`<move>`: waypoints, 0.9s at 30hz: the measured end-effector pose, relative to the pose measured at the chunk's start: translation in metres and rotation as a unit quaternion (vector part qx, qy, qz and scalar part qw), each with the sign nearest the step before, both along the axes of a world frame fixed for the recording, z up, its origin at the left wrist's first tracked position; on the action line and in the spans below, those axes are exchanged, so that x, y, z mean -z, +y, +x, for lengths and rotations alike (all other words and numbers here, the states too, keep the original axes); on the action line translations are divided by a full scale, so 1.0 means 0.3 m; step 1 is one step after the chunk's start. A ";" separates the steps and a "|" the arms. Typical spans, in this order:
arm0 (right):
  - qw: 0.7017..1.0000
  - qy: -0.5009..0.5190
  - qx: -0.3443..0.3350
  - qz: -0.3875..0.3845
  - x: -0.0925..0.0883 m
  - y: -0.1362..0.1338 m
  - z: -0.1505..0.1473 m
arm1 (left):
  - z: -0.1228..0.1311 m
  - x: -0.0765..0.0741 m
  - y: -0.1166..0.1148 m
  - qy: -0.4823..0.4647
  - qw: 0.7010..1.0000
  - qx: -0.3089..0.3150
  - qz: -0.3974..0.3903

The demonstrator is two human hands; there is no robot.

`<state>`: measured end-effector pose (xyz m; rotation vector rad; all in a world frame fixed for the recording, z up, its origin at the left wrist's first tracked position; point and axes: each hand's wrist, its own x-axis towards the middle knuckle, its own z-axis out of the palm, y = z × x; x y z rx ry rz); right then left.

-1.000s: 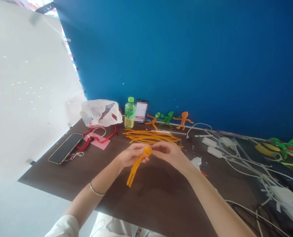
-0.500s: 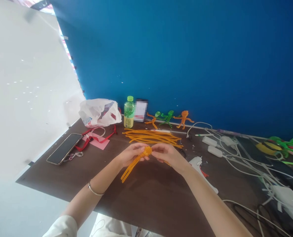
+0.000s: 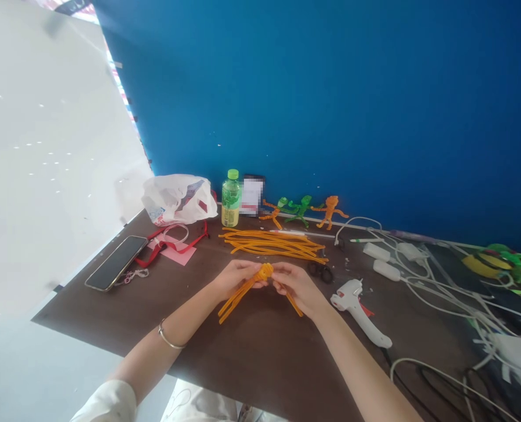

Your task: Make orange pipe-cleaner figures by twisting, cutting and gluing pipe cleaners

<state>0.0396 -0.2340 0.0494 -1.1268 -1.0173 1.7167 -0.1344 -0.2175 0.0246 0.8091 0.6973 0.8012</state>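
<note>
Both hands meet over the dark table around an orange pipe-cleaner piece [image 3: 266,271] with a coiled, knotted top. My left hand [image 3: 236,278] pinches it from the left, where several long strands slant down toward the table's front. On the other side, my right hand [image 3: 298,287] has its fingers closed on the piece's right edge, with strands hanging below the palm. Just behind the hands lies a bundle of loose orange pipe cleaners [image 3: 273,243]. Small orange and green figures [image 3: 304,211] stand against the blue wall.
A white glue gun [image 3: 359,310] and black-handled scissors [image 3: 324,272] lie to the right, beyond them white cables and adapters [image 3: 387,270]. Toward the left are a phone [image 3: 117,262], red ribbon, pink paper [image 3: 181,254], a plastic bag [image 3: 176,199] and a green-capped bottle [image 3: 231,199].
My right hand has drawn slightly left and down, uncovering more of the glue gun, the scissors and the strands below the palm. The view has shifted slightly.
</note>
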 end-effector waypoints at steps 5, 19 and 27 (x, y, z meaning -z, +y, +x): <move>1.000 0.013 0.021 0.008 0.032 -0.002 -0.013 | -0.004 -0.002 -0.011 0.023 0.997 -0.001 0.072; 0.986 -0.140 -0.052 0.076 -0.005 -0.023 0.039 | -0.022 0.015 0.012 0.106 0.959 0.029 0.261; 0.981 -0.170 0.027 0.091 -0.020 -0.060 -0.008 | -0.018 -0.006 -0.017 0.219 0.887 -0.016 0.407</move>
